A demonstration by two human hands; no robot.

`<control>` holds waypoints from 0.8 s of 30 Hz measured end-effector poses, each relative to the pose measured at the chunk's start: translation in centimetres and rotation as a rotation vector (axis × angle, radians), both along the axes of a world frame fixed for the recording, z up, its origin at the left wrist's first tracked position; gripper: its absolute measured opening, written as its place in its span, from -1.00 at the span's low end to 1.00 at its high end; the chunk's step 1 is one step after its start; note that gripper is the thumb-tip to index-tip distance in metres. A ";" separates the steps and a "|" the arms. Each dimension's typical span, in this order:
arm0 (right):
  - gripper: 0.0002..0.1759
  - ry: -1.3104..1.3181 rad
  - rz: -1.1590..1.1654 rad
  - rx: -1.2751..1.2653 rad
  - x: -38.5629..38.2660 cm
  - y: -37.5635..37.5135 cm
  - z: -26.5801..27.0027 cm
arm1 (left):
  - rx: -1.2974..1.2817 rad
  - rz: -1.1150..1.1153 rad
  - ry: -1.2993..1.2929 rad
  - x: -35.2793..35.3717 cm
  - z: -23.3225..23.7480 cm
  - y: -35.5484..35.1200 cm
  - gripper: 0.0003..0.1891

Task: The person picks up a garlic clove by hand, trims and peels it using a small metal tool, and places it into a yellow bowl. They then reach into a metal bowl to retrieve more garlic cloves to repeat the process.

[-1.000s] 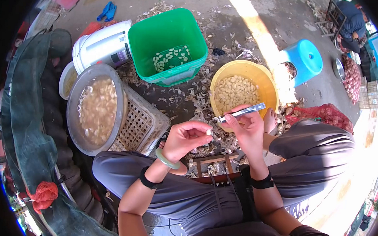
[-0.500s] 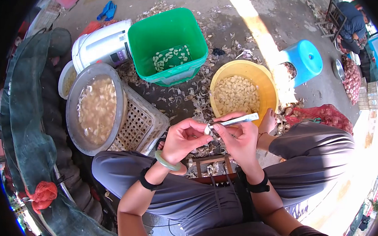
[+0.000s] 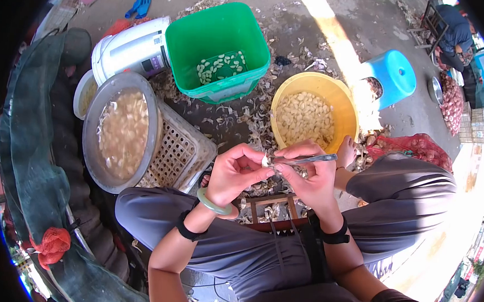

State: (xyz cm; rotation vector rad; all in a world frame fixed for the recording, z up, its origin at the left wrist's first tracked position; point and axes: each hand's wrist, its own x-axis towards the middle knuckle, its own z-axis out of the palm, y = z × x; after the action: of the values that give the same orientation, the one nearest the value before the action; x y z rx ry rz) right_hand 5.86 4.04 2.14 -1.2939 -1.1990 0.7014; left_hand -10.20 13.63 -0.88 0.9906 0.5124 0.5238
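Note:
My left hand [image 3: 236,175], with a pale green bangle at its wrist, pinches a small white garlic clove [image 3: 265,161] between thumb and fingers. A knife [image 3: 309,159] with a metallic surface lies in my right hand [image 3: 310,174], its fingers closed round it and its inner end beside the clove. Both hands nearly touch above my lap. Beyond them stands a yellow bucket [image 3: 348,110] holding many peeled cloves [image 3: 305,118]. A green square bucket [image 3: 198,46] with a scatter of cloves on its bottom is farther off.
At the left, a grey basin [image 3: 90,136] of cloves in cloudy water rests by a plastic crate [image 3: 184,150]. A white bucket [image 3: 129,50] lies behind. Rightward are a blue stool [image 3: 393,77], a red net bag [image 3: 417,148] and another person [image 3: 451,31].
The knife has turned in my right hand, its outer end now lower and farther right. The buckets appear slightly higher in view.

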 end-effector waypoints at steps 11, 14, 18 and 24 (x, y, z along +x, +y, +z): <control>-0.78 0.218 -0.216 -0.007 -0.9 0.4 -0.2 | -0.013 -0.033 0.011 0.0 0.2 0.0 -0.79; -0.78 0.174 -0.291 -0.031 -0.8 0.5 -0.5 | -0.013 -0.052 -0.001 0.0 0.1 0.1 -0.78; -0.77 0.118 -0.302 -0.097 0.3 0.3 -0.4 | -0.028 -0.055 -0.022 0.0 0.4 0.0 -0.75; -0.77 0.356 -0.138 -0.047 -0.3 0.3 0.7 | 0.060 -0.032 0.032 0.3 0.0 0.0 -0.72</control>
State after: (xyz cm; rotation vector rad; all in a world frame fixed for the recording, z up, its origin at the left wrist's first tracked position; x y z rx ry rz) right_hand 5.57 4.30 2.85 -1.2162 -0.8017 0.8224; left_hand -9.86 13.63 -0.87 1.0640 0.5109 0.4975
